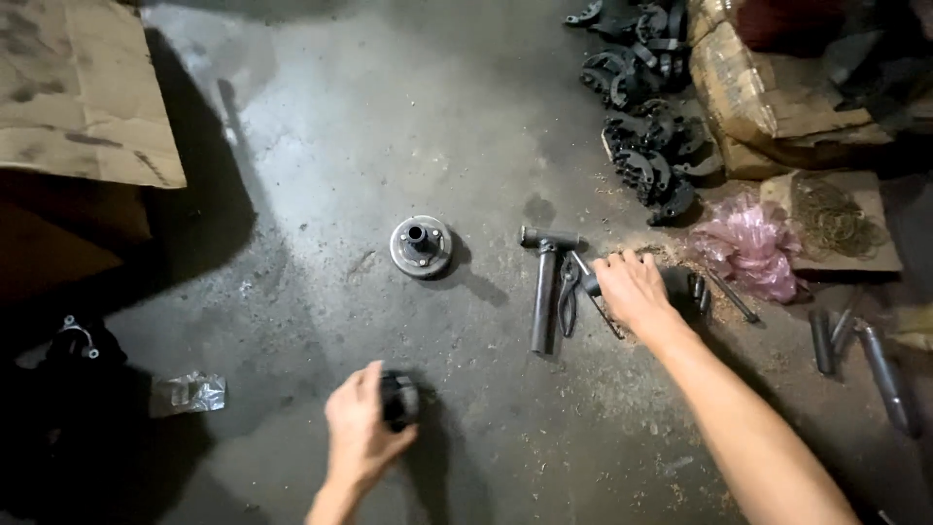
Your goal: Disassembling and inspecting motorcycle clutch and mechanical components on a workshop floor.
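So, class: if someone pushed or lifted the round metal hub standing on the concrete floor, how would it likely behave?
The round metal hub looks solid, so probably heavy for its size and rigid. It sits flat on its wide flange, so it would likely slide rather than tip. Set on edge, its round rim might roll.

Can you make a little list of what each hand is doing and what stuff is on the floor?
left hand: holds a dark round part
right hand: fingers on the pliers, beside the T-shaped metal tool
floor middle: round metal hub
top right: pile of black parts, pink plastic bag
surface: grey concrete floor
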